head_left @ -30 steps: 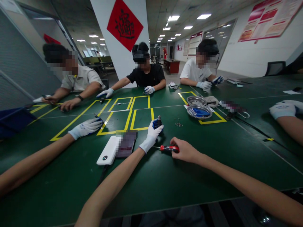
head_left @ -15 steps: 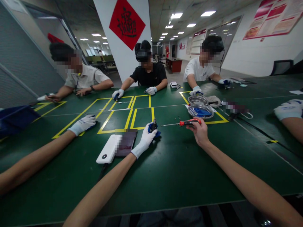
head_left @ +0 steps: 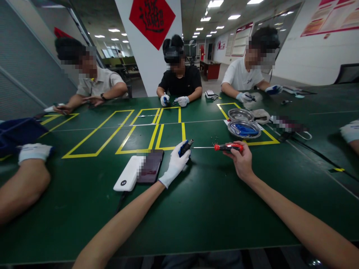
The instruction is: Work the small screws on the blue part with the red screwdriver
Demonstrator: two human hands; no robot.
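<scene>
My left hand [head_left: 175,166], in a white glove, is closed around a dark cylindrical part with a metal end [head_left: 186,148], which tilts up to the right. I cannot make out exactly what this part is. Bare, my right hand [head_left: 241,160] grips a red and black screwdriver [head_left: 229,147] by its handle. Its thin shaft points left, and the tip reaches the side of the dark part; whether they touch cannot be told. A few tiny dark pieces, perhaps screws, lie on the table just behind the screwdriver.
On the green table [head_left: 196,220] a white power bank [head_left: 126,177] and a dark phone [head_left: 153,166] lie left of my hand. Two metal bowls [head_left: 244,133] stand to the right, one with blue cloth. Co-workers' gloved hands [head_left: 35,152] rest at the sides and across.
The dark part has tipped from upright to slanting right. The screwdriver's tip now meets its side in view. A co-worker's hand at left has drawn back toward the blue bin.
</scene>
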